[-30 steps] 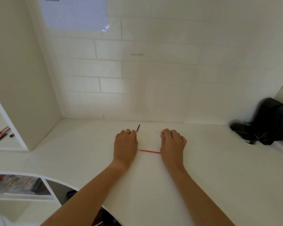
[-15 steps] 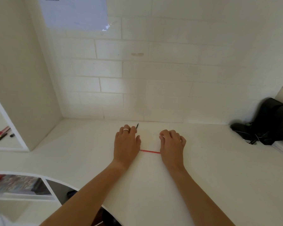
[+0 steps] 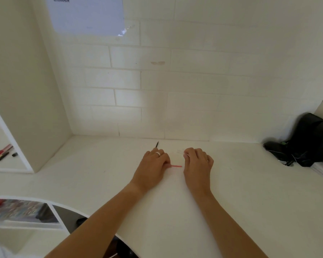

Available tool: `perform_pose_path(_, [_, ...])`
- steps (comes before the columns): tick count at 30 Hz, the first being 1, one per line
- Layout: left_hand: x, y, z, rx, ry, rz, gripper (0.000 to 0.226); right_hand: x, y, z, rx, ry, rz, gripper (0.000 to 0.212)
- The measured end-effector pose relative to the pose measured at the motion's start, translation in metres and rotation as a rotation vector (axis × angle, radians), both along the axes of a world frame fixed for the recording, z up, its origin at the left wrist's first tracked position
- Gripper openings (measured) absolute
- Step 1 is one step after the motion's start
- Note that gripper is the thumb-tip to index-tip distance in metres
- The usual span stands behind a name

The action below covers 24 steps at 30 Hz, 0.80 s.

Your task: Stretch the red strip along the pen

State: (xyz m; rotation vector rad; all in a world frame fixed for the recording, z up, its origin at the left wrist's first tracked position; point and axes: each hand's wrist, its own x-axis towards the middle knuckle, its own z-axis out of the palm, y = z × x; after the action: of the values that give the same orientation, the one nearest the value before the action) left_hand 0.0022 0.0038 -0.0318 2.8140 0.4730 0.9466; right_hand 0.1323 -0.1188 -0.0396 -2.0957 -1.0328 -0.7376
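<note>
My left hand (image 3: 154,165), with a ring on one finger, rests knuckles-up on the white desk (image 3: 231,202), fingers curled. Its thumb side pinches the left end of a thin red stick (image 3: 176,166) lying between both hands. My right hand (image 3: 197,164) also lies knuckles-up with curled fingers. Its fingertips are on a small clear piece (image 3: 179,151), which is faint and partly hidden. The red stick's right end stops just short of this hand. A thin black stick (image 3: 157,144) lies on the desk just beyond my left knuckles, apart from the hand.
A white brick wall (image 3: 175,90) rises behind the desk, with a paper sheet (image 3: 86,13) stuck high on it. Black devices with cables (image 3: 304,142) sit at the far right. A side panel (image 3: 26,90) stands left, pens (image 3: 0,155) on a shelf beyond it. The desk's curved front edge is lower left.
My left hand has slid to the right along the red stick, covering more of it. The right hand and the black stick have stayed put.
</note>
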Motion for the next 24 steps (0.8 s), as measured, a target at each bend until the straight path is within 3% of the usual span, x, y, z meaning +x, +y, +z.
perform_pose_path(3, [-0.0002, -0.0030, 0.0001, 0.060, -0.109, 0.287, 0.009, -0.0017, -0.0018, 0.0037, 0.068, 0.002, -0.027, 0.015])
perform_pose_path(6, [-0.0007, -0.0013, -0.0009, 0.094, -0.112, 0.410, 0.015, -0.0023, -0.0020, 0.0034, 0.059, 0.007, -0.026, 0.034])
perform_pose_path(9, [-0.0016, -0.0015, -0.0003, 0.091, -0.103, 0.419, 0.018, -0.0022, -0.0011, 0.0016, 0.021, -0.018, -0.010, 0.043])
perform_pose_path(12, [-0.0030, -0.0047, 0.0020, 0.067, -0.129, 0.377, 0.027, -0.0037, -0.0007, 0.0022, 0.009, -0.033, 0.021, 0.036])
perform_pose_path(24, [-0.0007, -0.0038, 0.0013, 0.086, -0.150, 0.359, 0.027, -0.0029, -0.0006, 0.0030, 0.013, 0.004, -0.032, 0.048])
